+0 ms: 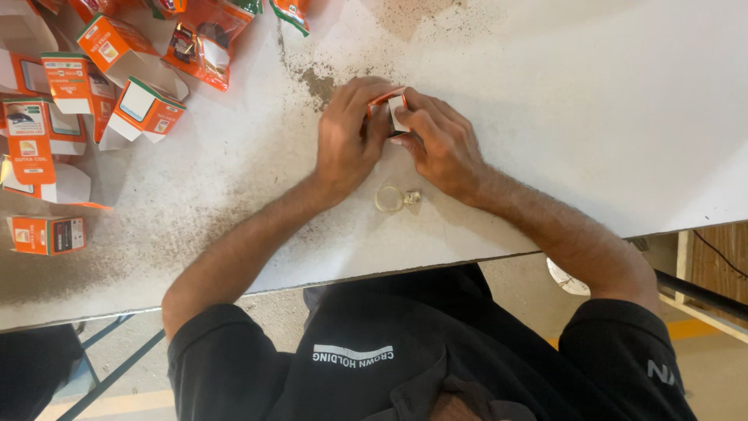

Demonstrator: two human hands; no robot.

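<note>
My left hand [347, 139] and my right hand [441, 145] meet at the middle of a white table [592, 117]. Both grip one small orange and white carton [392, 105], fingers curled round it from either side, so most of the carton is hidden. Just below the hands, on the table, lies a small clear ring with a little metal piece [396, 198] beside it, touching neither hand.
Several orange and white cartons, some folded open, lie scattered at the far left [93, 93]; one closed carton [47, 235] sits near the left front edge. Orange plastic packets [204, 43] lie at the top. Dark specks stain the tabletop. The table's front edge runs below my forearms.
</note>
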